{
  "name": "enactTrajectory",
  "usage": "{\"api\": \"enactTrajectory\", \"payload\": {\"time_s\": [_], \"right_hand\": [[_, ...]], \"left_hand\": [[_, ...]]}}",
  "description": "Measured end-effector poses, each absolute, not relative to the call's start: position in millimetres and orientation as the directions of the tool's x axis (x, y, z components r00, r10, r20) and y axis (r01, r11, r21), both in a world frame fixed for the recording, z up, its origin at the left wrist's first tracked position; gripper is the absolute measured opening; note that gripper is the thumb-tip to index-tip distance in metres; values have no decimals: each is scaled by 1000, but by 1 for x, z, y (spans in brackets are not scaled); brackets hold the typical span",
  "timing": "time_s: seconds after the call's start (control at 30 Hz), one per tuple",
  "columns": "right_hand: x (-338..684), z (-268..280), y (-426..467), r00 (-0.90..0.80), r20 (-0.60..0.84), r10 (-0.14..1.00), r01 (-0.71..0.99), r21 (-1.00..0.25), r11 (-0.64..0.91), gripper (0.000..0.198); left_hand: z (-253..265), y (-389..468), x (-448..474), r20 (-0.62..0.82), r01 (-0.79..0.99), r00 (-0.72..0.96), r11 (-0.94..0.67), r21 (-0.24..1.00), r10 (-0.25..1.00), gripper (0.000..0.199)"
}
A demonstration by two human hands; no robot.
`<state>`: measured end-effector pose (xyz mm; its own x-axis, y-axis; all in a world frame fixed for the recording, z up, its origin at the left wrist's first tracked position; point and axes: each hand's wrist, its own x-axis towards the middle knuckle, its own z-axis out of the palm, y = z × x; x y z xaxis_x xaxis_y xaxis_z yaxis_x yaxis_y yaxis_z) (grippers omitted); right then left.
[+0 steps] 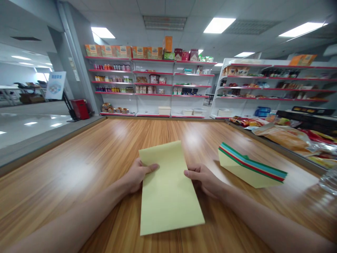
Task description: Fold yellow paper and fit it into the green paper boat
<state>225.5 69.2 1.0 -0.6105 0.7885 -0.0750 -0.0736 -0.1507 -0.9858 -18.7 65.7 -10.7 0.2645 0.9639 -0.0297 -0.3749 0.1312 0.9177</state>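
Between my hands is a sheet of pale yellow paper (pixel 168 196), held a little above the wooden table and tilted toward me. My left hand (pixel 140 174) grips its left edge, thumb on top and fingers underneath. On the opposite edge, my right hand (pixel 202 177) pinches the paper, its thumb at the margin and the other fingers mostly hidden behind. To the right of my right hand rests a folded pale yellow paper piece (pixel 247 167) with green, blue, white and red stripes along its upper edge.
The wood-grain table (pixel 65 175) has a raised rim. Packaged snacks (pixel 286 137) lie beyond its right edge, and a clear plastic object (pixel 329 181) sits at the far right. Stocked shelves (pixel 154 84) stand behind, with a red box (pixel 80 109) on the floor at left.
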Motion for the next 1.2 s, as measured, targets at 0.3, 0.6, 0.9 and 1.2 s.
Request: {"api": "enactTrajectory", "payload": {"time_s": [0.3, 0.6, 0.9, 1.2], "right_hand": [[220, -9, 67, -382, 117, 917, -55, -993, 104, 32], [217, -6, 67, -266, 117, 957, 47, -990, 134, 34], [215, -4, 66, -339, 109, 935, 37, -991, 129, 40], [218, -7, 68, -369, 97, 924, -39, -995, 89, 28]], "left_hand": [[-5, 63, -22, -54, -195, 505, 175, 965, 861, 38], [-3, 58, -17, -26, -100, 397, 71, 992, 918, 34], [-5, 61, -17, -15, -143, 373, 73, 987, 928, 33], [-10, 65, -14, 54, -172, 207, -18, 985, 977, 41]]}}
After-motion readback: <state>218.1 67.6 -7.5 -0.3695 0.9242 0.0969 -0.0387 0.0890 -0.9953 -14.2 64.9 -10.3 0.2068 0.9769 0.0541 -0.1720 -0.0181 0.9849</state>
